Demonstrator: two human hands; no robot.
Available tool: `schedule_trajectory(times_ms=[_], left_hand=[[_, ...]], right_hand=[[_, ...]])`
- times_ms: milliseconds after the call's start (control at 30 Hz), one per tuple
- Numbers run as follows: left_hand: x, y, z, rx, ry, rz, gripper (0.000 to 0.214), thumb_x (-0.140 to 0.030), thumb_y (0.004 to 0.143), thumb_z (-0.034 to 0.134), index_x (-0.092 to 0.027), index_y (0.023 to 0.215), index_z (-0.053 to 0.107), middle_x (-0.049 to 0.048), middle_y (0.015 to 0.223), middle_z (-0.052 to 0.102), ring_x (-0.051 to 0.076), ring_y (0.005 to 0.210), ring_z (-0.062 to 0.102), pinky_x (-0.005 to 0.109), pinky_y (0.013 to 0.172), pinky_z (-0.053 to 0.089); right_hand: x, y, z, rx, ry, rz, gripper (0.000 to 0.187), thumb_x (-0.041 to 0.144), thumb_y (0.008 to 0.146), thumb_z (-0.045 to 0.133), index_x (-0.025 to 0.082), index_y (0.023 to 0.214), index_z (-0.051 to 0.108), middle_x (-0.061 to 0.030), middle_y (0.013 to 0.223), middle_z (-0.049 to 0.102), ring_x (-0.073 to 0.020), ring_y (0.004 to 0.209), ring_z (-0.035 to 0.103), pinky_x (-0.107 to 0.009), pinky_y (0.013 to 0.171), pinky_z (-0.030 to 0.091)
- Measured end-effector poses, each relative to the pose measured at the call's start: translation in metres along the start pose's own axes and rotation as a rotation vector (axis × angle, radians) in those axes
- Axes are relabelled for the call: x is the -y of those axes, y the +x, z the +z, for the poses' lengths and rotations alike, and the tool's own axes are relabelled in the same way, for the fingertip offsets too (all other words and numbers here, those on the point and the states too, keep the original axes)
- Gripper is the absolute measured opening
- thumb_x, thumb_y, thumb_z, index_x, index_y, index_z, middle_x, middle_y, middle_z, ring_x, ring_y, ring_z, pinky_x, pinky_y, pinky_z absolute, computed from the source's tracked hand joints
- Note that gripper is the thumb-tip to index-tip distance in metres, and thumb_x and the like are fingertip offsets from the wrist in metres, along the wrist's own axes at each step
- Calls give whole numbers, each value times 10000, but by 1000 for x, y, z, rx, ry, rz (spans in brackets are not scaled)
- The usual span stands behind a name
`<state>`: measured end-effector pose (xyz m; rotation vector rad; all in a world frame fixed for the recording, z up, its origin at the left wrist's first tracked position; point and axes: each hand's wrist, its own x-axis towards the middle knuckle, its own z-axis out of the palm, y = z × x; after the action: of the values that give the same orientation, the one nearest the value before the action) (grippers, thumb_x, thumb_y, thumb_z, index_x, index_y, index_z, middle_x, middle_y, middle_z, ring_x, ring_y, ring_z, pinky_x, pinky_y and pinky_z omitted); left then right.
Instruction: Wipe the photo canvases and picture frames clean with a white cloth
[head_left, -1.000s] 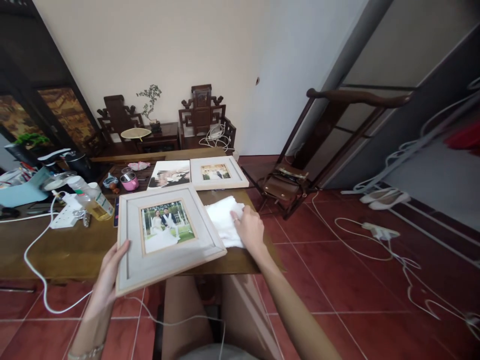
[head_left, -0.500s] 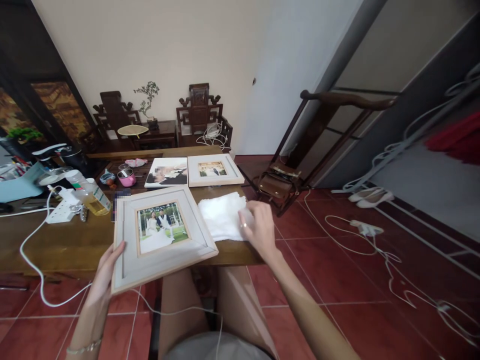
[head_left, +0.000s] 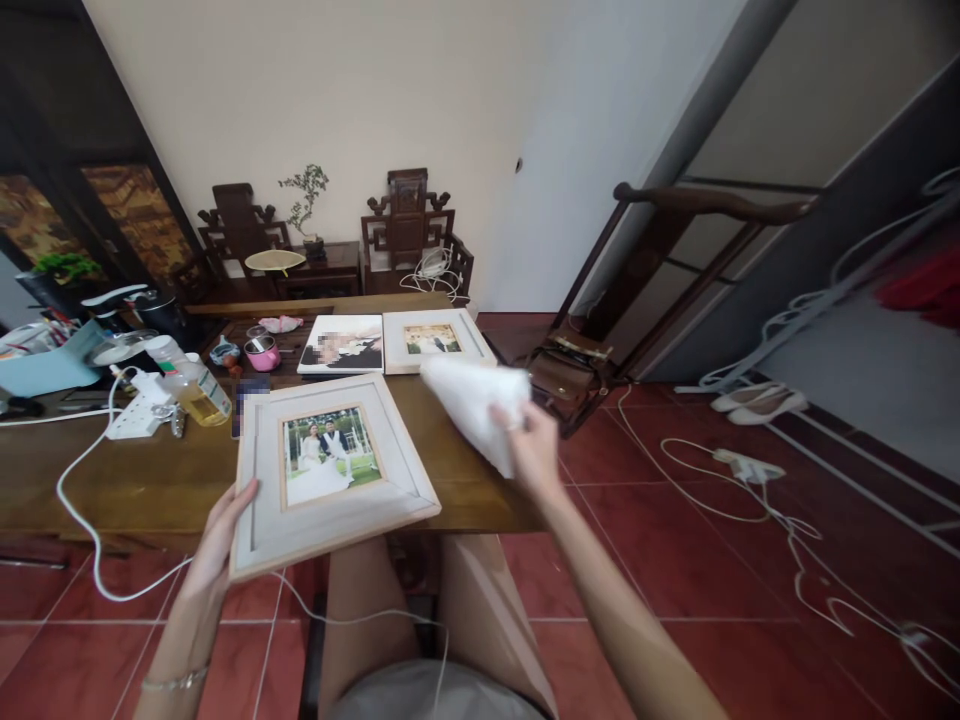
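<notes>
My left hand (head_left: 219,532) grips the left edge of a pale wooden picture frame (head_left: 409,497), thumb on its front face. The frame is tilted over the table's near edge and holds a photo of two people outdoors. On the right, my right hand (head_left: 534,445) pinches a folded white cloth (head_left: 472,400), which is lifted off the tabletop and partly blurred. Behind the cloth lies a second framed photo (head_left: 465,335), its lower right portion covered. Beside that one is a photo panel (head_left: 343,345) lying flat.
On the wooden table (head_left: 150,490) stand a bottle of yellow liquid (head_left: 201,395), a pink cup (head_left: 262,352), a white power strip (head_left: 139,415) and a light-blue box (head_left: 52,362). A white cable (head_left: 79,560) hangs off the front. A dark wooden chair (head_left: 645,250) stands right.
My right hand has closed on the white cloth and raised it from the table. The picture frame stays in my left hand, almost unmoved. The view has shifted slightly.
</notes>
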<state>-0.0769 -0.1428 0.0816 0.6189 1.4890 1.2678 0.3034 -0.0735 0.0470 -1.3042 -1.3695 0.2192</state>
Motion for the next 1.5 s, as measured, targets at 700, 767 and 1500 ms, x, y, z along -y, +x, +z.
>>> schedule_trajectory(times_ms=[700,767,1500], left_hand=[[38,74,91,229,214,96,276,-333,772,647,-101,921,637,116,853,728,211,756,695,289,683,544],[38,86,97,111,352,212,305,-327,763,650,-93,957,622,129,911,720,215,810,690,291,718,533],[29,110,114,1,857,484,344,-300,848,482,-94,1096,604,183,1124,656,289,1049,612,357,894,438]], right_hand=[[-13,-9,2,561,-515,-550,608,-65,615,431,212,1109,651,-91,1289,564,-270,1220,486,-430,978,448],[-21,-14,12,528,-475,-491,619,-54,614,435,206,1140,634,-95,1323,533,-274,1259,443,-443,984,444],[-44,9,50,416,-369,-403,456,29,739,457,176,1131,637,-103,1248,579,-270,1291,388,-443,1013,395]])
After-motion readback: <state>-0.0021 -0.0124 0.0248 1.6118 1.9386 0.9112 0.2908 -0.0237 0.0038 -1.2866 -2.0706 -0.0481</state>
